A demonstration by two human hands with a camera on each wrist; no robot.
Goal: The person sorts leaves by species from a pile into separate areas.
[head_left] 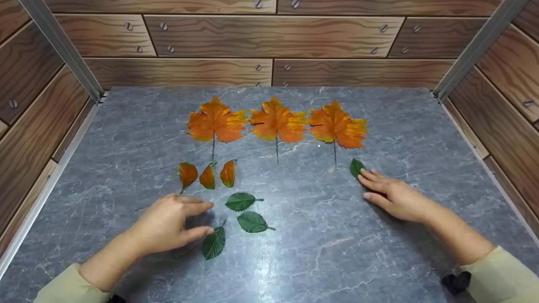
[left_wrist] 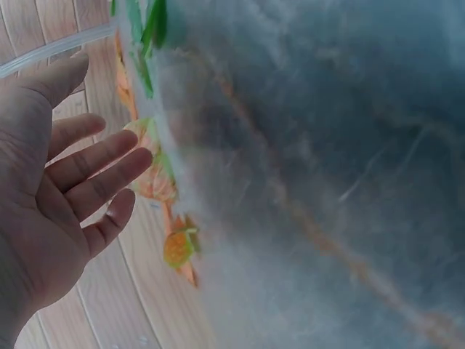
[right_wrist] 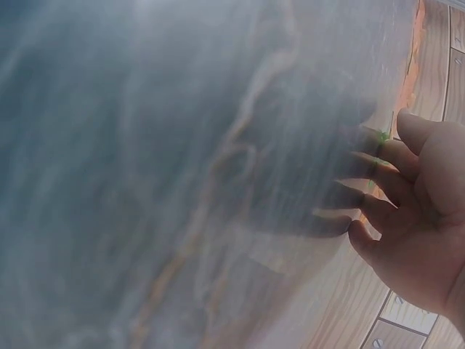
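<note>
My right hand (head_left: 398, 198) is at the right of the table, its fairly straight fingertips resting at the lower edge of a green leaf (head_left: 356, 167). The fingers cover part of that leaf. On the left, my left hand (head_left: 168, 221) is held over the table with thumb and fingers spread apart and nothing between them. Its thumb tip overlaps the top of a green leaf (head_left: 214, 243) in the head view. Two more green leaves, an upper one (head_left: 240, 202) and a lower one (head_left: 252, 222), lie just right of that hand. The left wrist view shows the palm and loosely extended fingers (left_wrist: 109, 171).
Three orange maple leaves, left (head_left: 214, 122), middle (head_left: 278, 122) and right (head_left: 337, 125), lie in a row towards the back. Below the left one are three small orange-brown leaves (head_left: 188, 173). Wood-patterned panels (head_left: 273, 37) wall the grey marbled table (head_left: 404, 126) at back and sides.
</note>
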